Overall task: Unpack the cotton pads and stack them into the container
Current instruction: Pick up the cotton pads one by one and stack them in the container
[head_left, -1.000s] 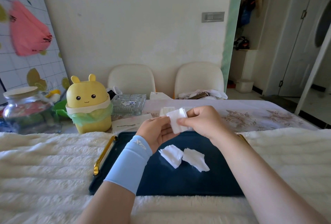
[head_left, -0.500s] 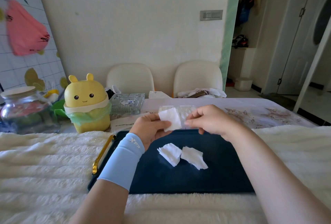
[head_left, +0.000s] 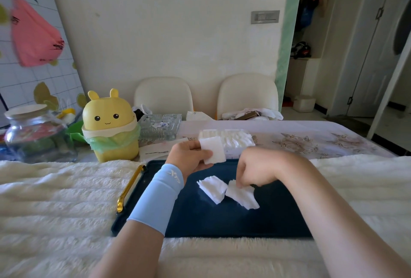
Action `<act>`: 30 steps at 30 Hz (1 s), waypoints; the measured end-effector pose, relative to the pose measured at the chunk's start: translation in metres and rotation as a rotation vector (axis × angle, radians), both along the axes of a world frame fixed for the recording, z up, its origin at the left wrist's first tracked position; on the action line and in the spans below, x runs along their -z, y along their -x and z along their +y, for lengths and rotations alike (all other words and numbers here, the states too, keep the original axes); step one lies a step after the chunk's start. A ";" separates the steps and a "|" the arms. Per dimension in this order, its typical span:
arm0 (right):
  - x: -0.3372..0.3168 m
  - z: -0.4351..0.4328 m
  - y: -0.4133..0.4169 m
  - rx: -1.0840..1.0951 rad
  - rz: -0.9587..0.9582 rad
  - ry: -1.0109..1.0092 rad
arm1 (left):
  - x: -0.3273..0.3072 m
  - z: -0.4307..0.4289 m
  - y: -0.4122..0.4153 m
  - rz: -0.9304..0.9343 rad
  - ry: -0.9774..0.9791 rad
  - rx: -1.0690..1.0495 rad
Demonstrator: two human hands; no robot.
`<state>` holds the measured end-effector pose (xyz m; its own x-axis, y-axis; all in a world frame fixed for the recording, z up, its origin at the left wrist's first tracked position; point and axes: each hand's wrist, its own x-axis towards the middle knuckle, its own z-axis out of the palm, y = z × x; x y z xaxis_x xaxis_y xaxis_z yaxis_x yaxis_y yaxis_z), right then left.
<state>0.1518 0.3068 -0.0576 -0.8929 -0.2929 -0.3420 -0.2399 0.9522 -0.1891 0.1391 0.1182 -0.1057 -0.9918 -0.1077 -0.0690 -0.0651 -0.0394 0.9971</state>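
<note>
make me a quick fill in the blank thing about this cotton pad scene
1. The left hand holds a stack of cotton pads near the dark ___ tray.
2. The tray bears ___ piles of pads: a left pile and a right pile, which the right hand touches.
3. The bunny-eared bin is ___.
4. The tray's handle is ___-coloured.
Missing words: blue; two; yellow; gold.
</note>
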 end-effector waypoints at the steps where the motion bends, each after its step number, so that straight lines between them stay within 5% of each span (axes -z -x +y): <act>1: -0.003 0.002 -0.003 -0.015 -0.013 0.019 | 0.000 0.001 0.001 0.001 0.014 -0.003; 6: 0.002 -0.008 -0.011 -0.069 -0.059 -0.153 | -0.001 0.003 -0.001 0.024 0.061 -0.014; 10: 0.006 -0.010 -0.005 -0.023 -0.009 -0.107 | -0.004 0.004 -0.003 0.036 0.090 -0.022; 18: -0.007 0.014 0.004 0.095 0.206 0.449 | -0.008 0.005 -0.003 0.106 0.164 -0.110; 23: -0.001 0.015 0.008 0.084 0.213 0.589 | -0.016 0.002 -0.004 0.239 0.147 -0.247; 27: 0.002 0.012 0.007 0.088 0.145 0.739 | -0.021 -0.003 -0.008 0.158 -0.235 0.141; 30: 0.004 0.011 0.008 0.106 0.109 0.828 | -0.017 -0.003 -0.013 0.073 -0.165 0.418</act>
<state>0.1443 0.3179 -0.0614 -0.9452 -0.3244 0.0361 -0.2147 0.5350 -0.8171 0.1519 0.1155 -0.0887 -0.9505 0.3100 0.0199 -0.0392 -0.1833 0.9823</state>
